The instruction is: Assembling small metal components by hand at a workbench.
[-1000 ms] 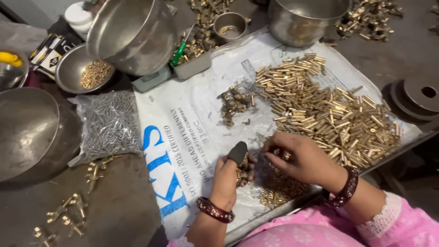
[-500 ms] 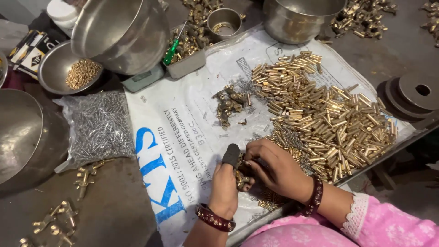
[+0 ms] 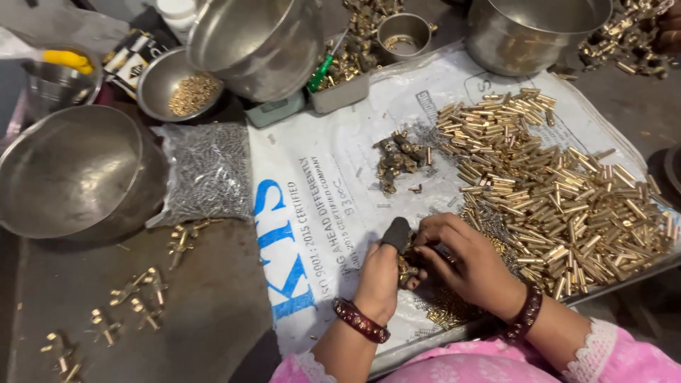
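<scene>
since a second ago both hands have drawn in closer together over the near edge of the white woven sack (image 3: 319, 177), the right hand sliding left to meet the left. fingertips of both hands press around a small brass fitting (image 3: 406, 269), knobbly and dull gold, held just above the sack. the left hand (image 3: 379, 276) wears a dark rubbery cap on its thumb, curled over the part; the right hand (image 3: 464, 259) has its fingers bent and bunched, pinching the same piece from the other side. a beaded maroon bangle sits on each wrist, above pink sleeves with lace trim. to the right spreads a loose heap of short brass tubes (image 3: 567, 198), smooth and cylindrical. beyond the hands lies a small cluster of darker brass fittings (image 3: 399, 159). further left, a clear bag of fine grey screws (image 3: 209, 170) rests beside a wide, scuffed steel bowl (image 3: 71, 174).
</scene>
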